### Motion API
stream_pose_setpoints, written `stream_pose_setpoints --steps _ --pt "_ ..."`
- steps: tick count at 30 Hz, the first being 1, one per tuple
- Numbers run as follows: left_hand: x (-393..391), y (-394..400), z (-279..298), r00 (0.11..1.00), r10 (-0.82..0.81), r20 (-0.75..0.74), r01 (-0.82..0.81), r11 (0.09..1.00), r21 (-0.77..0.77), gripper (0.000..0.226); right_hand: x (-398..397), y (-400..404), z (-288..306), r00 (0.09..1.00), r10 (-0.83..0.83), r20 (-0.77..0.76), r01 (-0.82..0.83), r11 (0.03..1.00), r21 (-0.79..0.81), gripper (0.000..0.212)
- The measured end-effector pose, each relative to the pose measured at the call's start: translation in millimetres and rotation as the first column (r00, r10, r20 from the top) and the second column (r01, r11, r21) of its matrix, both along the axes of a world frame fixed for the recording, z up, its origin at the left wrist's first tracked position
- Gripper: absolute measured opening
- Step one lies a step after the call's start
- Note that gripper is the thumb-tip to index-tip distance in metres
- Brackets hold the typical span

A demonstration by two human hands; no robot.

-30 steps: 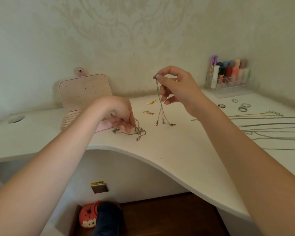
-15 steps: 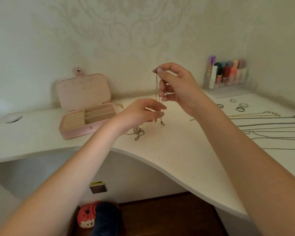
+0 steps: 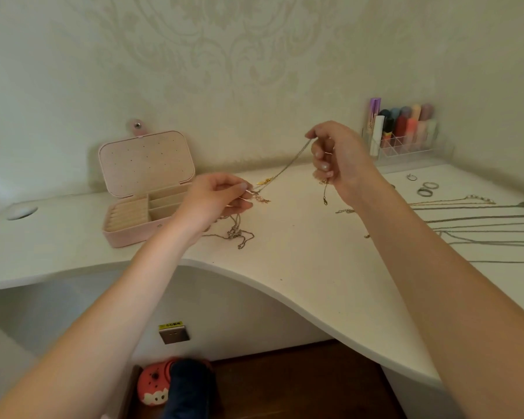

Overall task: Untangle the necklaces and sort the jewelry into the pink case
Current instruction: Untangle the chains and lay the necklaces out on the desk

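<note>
Both hands are up off the counter (image 3: pixel 300 267), with one thin silver necklace (image 3: pixel 288 164) stretched slantwise between them. The right hand (image 3: pixel 342 158) pinches the chain's upper part high near the back edge, its fingers (image 3: pixel 322 166) curled in around it, and a short clasp end (image 3: pixel 325 196) dangles below that fist. The left hand (image 3: pixel 215 196) pinches the lower end between thumb and fingertips, lower and nearer the pink case (image 3: pixel 146 189). Pulled taut like that, I'd say the chain is being checked for knots or drawn free of the rest.

A tangled clump of chains (image 3: pixel 236 232) lies on the counter just under the left hand, near the front curved edge, so the untangling looks far from finished. Toward the right edge, several necklaces (image 3: pixel 481 225) lie laid out straight side by side, probably the ones already freed, with a few rings (image 3: pixel 427 189) behind them. The case stands open toward the back left, lid upright, its compartments seemingly bare.

Below the counter's front, a wall socket (image 3: pixel 173 332) carries a yellow label, too small to read. The tubes in the clear organizer (image 3: pixel 403 134) at the back right show no legible writing.
</note>
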State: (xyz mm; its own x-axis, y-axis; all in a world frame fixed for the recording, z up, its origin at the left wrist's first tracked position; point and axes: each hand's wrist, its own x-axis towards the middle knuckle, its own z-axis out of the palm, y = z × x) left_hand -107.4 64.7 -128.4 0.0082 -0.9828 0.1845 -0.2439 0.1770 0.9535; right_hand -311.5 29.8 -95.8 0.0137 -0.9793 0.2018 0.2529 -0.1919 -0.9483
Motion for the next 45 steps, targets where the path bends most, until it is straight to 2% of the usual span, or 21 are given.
stream_pose_setpoints --steps 4,7,9,10,12,15,18,22,25,29,31,35,37,39,42,45 --pt "15 -6 8 0.979 0.183 0.091 -0.17 0.976 -0.138 0.022 -1 -1 3 0.951 0.035 -0.306 -0.018 0.998 0.058 0.017" --pt "21 -5 15 0.952 0.281 0.119 -0.245 0.936 -0.252 0.022 -2 4 5 0.763 0.182 -0.62 -0.184 0.981 0.061 0.02" --pt "21 -2 21 0.962 0.252 0.108 -0.215 0.938 -0.272 0.02 2 11 3 0.601 0.222 -0.768 -0.284 0.957 0.055 0.021" --pt "18 0 23 0.972 0.217 0.095 -0.186 0.947 -0.263 0.019 6 13 1 0.555 0.21 -0.805 -0.303 0.952 0.039 0.021" --pt "11 4 27 0.986 0.155 0.064 -0.137 0.964 -0.228 0.019 17 14 -3 0.575 0.165 -0.801 -0.306 0.952 -0.023 0.017" --pt "-1 9 30 0.998 0.069 0.013 -0.066 0.986 -0.151 0.014 32 12 -9 0.696 0.126 -0.707 -0.287 0.951 -0.113 0.017" --pt "-5 10 28 1.0 -0.019 -0.024 0.017 0.997 -0.08 0.014 39 15 -12 0.771 0.206 -0.603 -0.331 0.938 -0.104 0.017" --pt "-7 7 24 0.999 -0.018 -0.037 0.016 0.999 -0.036 0.015 40 17 -15 0.766 0.301 -0.568 -0.402 0.914 -0.058 0.009" --pt "-8 6 22 0.989 -0.026 -0.145 0.028 0.999 0.016 0.014 41 18 -12 0.803 0.322 -0.502 -0.391 0.92 -0.034 0.009" --pt "-11 10 24 0.928 -0.1 -0.359 0.135 0.988 0.072 0.012 39 17 -6 0.824 0.379 -0.422 -0.418 0.908 0.001 0.013" --pt "-10 12 26 0.92 -0.137 -0.368 0.183 0.979 0.094 0.011 37 16 -6 0.835 0.397 -0.381 -0.426 0.905 0.009 0.015" --pt "-8 11 25 0.964 -0.146 -0.224 0.175 0.977 0.118 0.016 34 13 -7 0.822 0.429 -0.374 -0.455 0.89 0.019 0.012" --pt "-6 11 26 0.98 -0.12 -0.157 0.14 0.983 0.123 0.019 35 14 -8 0.801 0.436 -0.409 -0.468 0.884 0.026 0.012" --pt "-5 12 26 0.995 -0.101 -0.023 0.103 0.989 0.102 0.018 37 15 -10 0.783 0.395 -0.48 -0.448 0.894 0.006 0.015" --pt "-5 17 29 0.976 -0.029 0.218 0.023 0.999 0.031 0.009 41 15 -15 0.717 0.304 -0.627 -0.421 0.906 -0.041 0.019" --pt "-4 19 34 0.938 0.024 0.346 -0.02 1.0 -0.015 0.006 43 14 -17 0.659 0.263 -0.705 -0.425 0.903 -0.061 0.022"
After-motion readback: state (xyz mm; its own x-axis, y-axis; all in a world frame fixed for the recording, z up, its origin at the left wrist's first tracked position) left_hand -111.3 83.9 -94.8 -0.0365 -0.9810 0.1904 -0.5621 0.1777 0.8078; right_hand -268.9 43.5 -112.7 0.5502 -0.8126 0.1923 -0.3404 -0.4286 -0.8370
